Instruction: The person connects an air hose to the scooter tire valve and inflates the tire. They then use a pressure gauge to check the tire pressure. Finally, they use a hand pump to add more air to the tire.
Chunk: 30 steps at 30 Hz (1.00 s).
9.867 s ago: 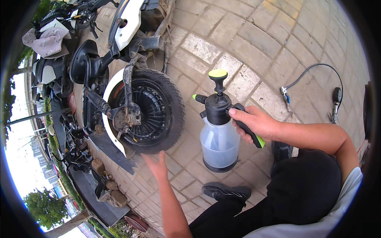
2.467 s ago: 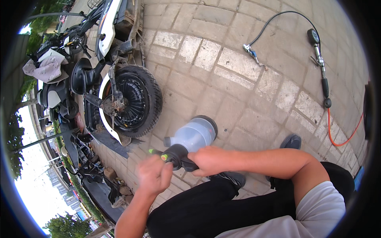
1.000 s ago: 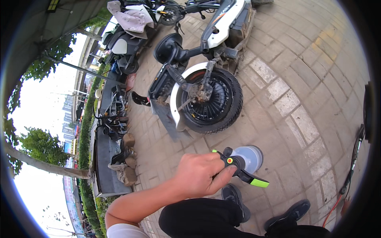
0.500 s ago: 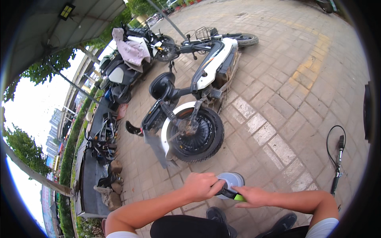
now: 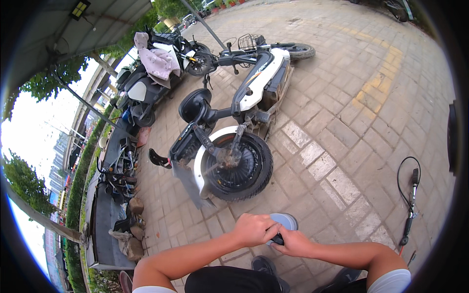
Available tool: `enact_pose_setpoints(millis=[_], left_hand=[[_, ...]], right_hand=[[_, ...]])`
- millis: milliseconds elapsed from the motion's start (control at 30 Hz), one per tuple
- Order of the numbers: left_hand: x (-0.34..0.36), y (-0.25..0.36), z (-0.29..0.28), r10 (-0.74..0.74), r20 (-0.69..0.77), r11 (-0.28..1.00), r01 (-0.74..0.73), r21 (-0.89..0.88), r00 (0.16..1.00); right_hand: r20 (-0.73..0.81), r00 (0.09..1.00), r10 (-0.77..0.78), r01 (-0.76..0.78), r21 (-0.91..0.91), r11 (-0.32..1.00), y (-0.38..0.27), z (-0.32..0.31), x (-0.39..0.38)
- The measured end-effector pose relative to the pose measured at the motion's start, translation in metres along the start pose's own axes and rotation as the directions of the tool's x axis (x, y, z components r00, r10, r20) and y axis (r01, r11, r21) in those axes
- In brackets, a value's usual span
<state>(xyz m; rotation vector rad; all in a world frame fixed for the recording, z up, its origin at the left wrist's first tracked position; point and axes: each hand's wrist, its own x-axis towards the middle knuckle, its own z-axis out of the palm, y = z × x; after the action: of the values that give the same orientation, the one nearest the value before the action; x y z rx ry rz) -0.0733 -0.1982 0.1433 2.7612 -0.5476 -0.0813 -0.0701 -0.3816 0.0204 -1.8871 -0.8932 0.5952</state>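
My left hand [image 5: 253, 229] and my right hand [image 5: 294, 242] meet in front of me, both with curled fingers. A small black object [image 5: 277, 239] shows between them; most of it is covered, so I cannot tell its kind. Just beyond my fingers is a round, pale blue-grey thing [image 5: 287, 221], partly hidden by my hands. Whether it is held or sits on the ground I cannot tell. Farther ahead, a white and black electric scooter [image 5: 251, 95] lies on its side, its black-tyred wheel [image 5: 239, 168] nearest me.
On the paving at the right lies a tyre inflator [image 5: 409, 215] with a looped black hose. More scooters [image 5: 146, 88] stand at the back left, one under a pink cover [image 5: 159, 66]. Stones [image 5: 133, 249] and a bag lie by a low wall [image 5: 105, 224] at the left.
My hands have come together; the right moved left against the left. The bright green end of the black object, visible before, is now hidden. The view has shifted slightly.
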Motion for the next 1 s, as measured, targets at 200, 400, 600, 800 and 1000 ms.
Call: enact_pose_setpoints(millis=[200,400,600,800,1000], left_hand=[[0.006,0.042,-0.115,-0.018,-0.018,1.0,0.018,-0.016,1.0],[0.018,0.04,-0.084,0.081,-0.052,0.994,-0.076,0.08,0.995],[0.019,0.012,-0.022,0.049,-0.028,0.998,-0.048,0.035,0.998],[0.019,0.005,0.018,0.096,-0.02,0.994,-0.095,0.054,0.995],[0.006,-0.006,0.005,0.151,-0.171,0.977,-0.173,-0.123,0.974]], right_hand=[[0.032,0.997,0.067,-0.065,-0.054,0.996,0.0,0.002,-0.002],[-0.051,0.997,-0.062,0.061,-0.035,0.998,0.009,0.012,0.007],[0.046,0.998,0.036,-0.037,0.019,0.999,0.014,0.022,0.019],[0.034,0.999,-0.023,0.022,0.026,0.999,0.021,0.028,0.019],[-0.022,0.996,-0.083,0.083,-0.009,0.997,0.01,0.014,0.007]])
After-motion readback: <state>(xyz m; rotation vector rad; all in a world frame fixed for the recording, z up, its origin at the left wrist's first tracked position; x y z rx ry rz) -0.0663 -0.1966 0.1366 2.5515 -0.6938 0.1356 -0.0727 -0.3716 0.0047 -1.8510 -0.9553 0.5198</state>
